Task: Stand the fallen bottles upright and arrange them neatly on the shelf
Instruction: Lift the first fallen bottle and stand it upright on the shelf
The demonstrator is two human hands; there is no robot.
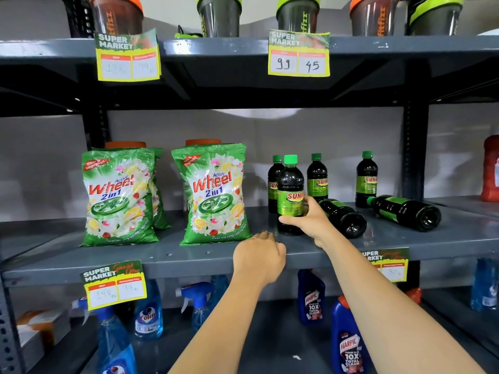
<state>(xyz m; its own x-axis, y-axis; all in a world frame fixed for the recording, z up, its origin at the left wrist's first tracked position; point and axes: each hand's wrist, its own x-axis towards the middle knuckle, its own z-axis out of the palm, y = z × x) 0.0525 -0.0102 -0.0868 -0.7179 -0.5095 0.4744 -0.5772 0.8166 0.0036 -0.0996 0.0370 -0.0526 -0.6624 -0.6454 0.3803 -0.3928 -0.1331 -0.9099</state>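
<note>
On the grey middle shelf (189,255) stand dark bottles with green caps and green-yellow labels. My right hand (307,220) grips the lower body of the front upright bottle (290,190), which stands on the shelf. Behind it stand three more upright bottles: one at the left (274,182), one in the middle (317,179) and one at the right (366,179). Two bottles lie on their sides: one (344,217) just right of my right hand, another (407,211) farther right. My left hand (259,255) rests curled on the shelf's front edge, holding nothing.
Two green detergent bags (118,195) (213,193) stand at the left of the same shelf. Shaker cups (218,14) line the shelf above, with price tags (298,54) hanging down. Blue spray bottles (148,317) and toilet cleaner bottles (348,344) fill the shelf below. A red bottle (490,168) stands far right.
</note>
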